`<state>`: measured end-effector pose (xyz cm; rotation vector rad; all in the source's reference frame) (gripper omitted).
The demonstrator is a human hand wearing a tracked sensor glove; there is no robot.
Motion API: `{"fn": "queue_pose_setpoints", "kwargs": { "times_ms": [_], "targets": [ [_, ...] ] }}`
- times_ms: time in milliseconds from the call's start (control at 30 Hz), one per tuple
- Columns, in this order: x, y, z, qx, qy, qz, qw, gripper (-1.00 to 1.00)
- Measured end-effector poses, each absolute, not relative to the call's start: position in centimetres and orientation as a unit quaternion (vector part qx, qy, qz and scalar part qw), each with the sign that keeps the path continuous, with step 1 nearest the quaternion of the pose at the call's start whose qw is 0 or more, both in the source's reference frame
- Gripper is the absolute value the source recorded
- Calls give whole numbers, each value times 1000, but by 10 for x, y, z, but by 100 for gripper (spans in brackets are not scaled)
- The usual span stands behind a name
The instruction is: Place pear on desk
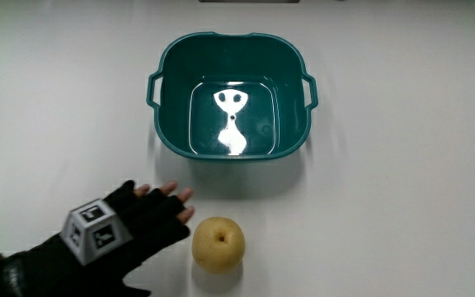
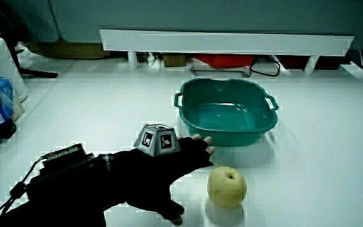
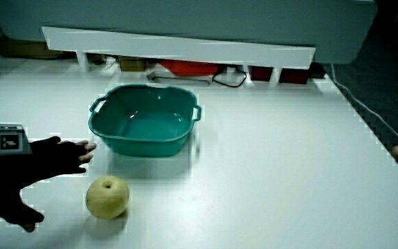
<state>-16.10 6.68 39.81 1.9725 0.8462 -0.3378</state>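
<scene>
A white worktop point(image 1: 402, 206) fills my main view, and in both side views I see it run up to a low white partition point(image 2: 225, 41) with some clutter and cables under it. On the worktop stands a teal plastic basin point(image 1: 231, 95) with a small handle on each of two facing sides; its floor is bare and glossy, throwing back a bright glare from the lamp overhead.

The pear point(image 1: 218, 244), round and yellow with its stem dimple facing up, sits upright on the worktop, nearer to me than the basin and well clear of its wall. I see it stand alone in both side views point(image 2: 226, 186) point(image 3: 107, 196), with a soft shadow beneath it and nothing touching it.

My hand point(image 1: 143, 223) in the black glove lies low over the worktop just beside the pear, with a narrow gap between the fingertips point(image 1: 181, 206) and the fruit. The fingers are stretched out and loosely spread, pointing toward the basin, and they grasp nothing. The thumb hangs down toward me in a side view point(image 2: 169, 214). The patterned cube point(image 1: 96, 229) rides on the back of the glove, and the dark forearm point(image 2: 55, 183) trails off toward my edge of the worktop. The pear is released and resting free.
</scene>
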Motion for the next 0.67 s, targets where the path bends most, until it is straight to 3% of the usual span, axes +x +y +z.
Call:
{"fn": "queue_pose_setpoints", "kwargs": {
  "times_ms": [67,200,233,267,333,667],
  "targets": [
    [-175,69,398,815,340,-138,449,-100],
    [-212,70,409,814,276,-159,485,-100],
    [-220,70,407,835,273,-159,451,-100],
    [-225,70,404,826,235,-162,486,-100],
    [-230,68,393,839,238,-161,461,-100],
    [-240,77,393,838,217,-150,477,-100]
  ]
}}
